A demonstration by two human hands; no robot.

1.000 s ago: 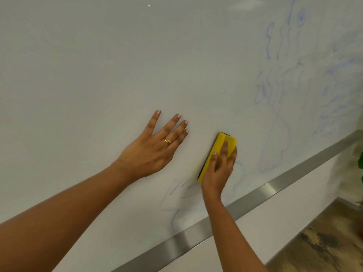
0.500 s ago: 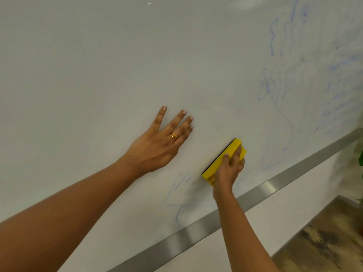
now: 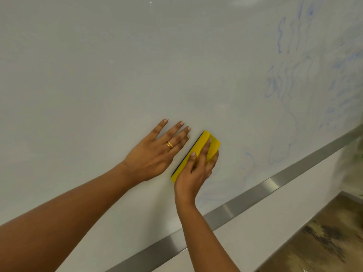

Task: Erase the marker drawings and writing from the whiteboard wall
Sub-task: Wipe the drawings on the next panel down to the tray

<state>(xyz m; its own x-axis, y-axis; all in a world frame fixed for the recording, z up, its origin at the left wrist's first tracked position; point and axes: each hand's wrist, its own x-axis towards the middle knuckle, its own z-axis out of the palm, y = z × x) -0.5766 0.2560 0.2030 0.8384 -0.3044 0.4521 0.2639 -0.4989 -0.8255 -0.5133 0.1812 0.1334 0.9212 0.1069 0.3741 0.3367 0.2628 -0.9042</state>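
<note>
A white whiteboard wall [image 3: 98, 75] fills most of the view. My right hand [image 3: 194, 171] grips a yellow eraser [image 3: 204, 142] with a dark felt face and presses it against the board. My left hand [image 3: 157, 152], wearing a gold ring, lies flat on the board with straight fingers, just left of the eraser. Smeared blue marker lines [image 3: 284, 81] cover the board's right part. More faint blue strokes [image 3: 253, 161] sit right of the eraser, low on the board.
A brushed metal strip [image 3: 255, 191] runs diagonally along the board's bottom edge. Below it is a plain white wall [image 3: 255, 226]. A mottled brown floor [image 3: 324, 242] shows at the lower right.
The eraser has swept back up and left, close beside my left hand. The blue strokes below my left hand are gone. My left hand stays flat on the board.
</note>
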